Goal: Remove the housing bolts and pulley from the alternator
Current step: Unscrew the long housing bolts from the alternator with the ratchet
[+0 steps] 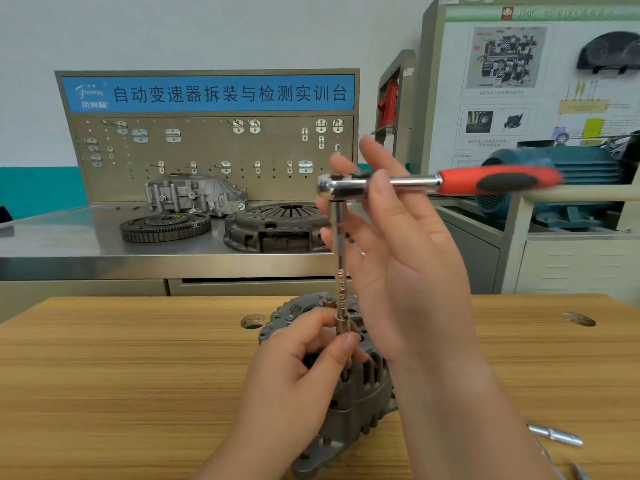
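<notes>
Left hand [294, 368] has its grip pinched round the lower end of the extension bar [341, 271], thumb and fingers curled just above the alternator [356, 410], which sits mid-bench [121, 375] on the wood. Where bar meets housing is hidden by the thumb. Up top, the right hand [398, 271] has a loose grip, fingers straight and spread, with the head of the ratchet wrench [415, 181] lying among them and its red handle jutting right.
</notes>
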`<state>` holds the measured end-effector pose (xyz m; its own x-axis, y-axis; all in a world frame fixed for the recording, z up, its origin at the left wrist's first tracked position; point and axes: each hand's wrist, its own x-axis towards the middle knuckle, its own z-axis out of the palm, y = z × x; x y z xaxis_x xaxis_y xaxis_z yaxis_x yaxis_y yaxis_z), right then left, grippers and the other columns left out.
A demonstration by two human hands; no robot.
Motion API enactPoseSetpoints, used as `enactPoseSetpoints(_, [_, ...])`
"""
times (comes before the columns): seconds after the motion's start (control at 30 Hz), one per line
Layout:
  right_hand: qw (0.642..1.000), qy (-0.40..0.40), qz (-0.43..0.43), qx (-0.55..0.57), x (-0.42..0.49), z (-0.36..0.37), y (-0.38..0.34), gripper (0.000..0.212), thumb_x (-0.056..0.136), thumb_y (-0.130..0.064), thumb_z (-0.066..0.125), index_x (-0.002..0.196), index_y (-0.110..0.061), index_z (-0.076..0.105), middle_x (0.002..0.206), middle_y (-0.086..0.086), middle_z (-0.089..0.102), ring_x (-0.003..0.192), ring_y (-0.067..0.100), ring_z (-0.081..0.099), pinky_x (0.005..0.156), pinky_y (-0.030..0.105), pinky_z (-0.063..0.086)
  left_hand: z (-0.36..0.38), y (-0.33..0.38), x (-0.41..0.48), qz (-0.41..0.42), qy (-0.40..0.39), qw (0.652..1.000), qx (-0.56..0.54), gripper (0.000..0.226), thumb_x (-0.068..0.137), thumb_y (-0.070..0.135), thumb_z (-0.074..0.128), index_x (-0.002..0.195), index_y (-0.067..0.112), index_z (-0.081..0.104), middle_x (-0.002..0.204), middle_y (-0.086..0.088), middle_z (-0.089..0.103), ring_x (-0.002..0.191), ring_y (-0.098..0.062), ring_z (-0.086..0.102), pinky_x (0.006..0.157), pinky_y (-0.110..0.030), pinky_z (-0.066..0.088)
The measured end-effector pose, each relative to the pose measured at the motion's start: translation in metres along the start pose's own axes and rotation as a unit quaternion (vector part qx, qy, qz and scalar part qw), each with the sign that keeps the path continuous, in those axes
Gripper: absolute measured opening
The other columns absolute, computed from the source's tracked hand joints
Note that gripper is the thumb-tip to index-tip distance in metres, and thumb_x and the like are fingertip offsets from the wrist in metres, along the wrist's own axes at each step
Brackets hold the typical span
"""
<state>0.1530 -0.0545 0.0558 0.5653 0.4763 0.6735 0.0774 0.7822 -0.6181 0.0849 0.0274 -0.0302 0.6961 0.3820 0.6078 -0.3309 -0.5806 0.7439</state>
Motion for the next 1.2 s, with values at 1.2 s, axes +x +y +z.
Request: enactPoseSetpoints(1.2, [1.000, 0.000, -0.002, 0.011, -0.0009, -0.0015, -0.0056, 0.027, 0.092, -0.034, 0.051, 0.111, -0.018, 0.063, 0.106, 0.000, 0.074, 0.082, 0.019, 0.071, 0.074, 0.026, 0.053, 0.0021, 0.0031, -0.0022, -0.012, 0.012, 0.999, 0.038, 0.031, 0.076, 0.063, 0.049, 0.099, 0.047, 0.061, 0.075, 0.022, 0.071, 0.074, 0.000, 0.063, 0.069, -0.024, 0.044])
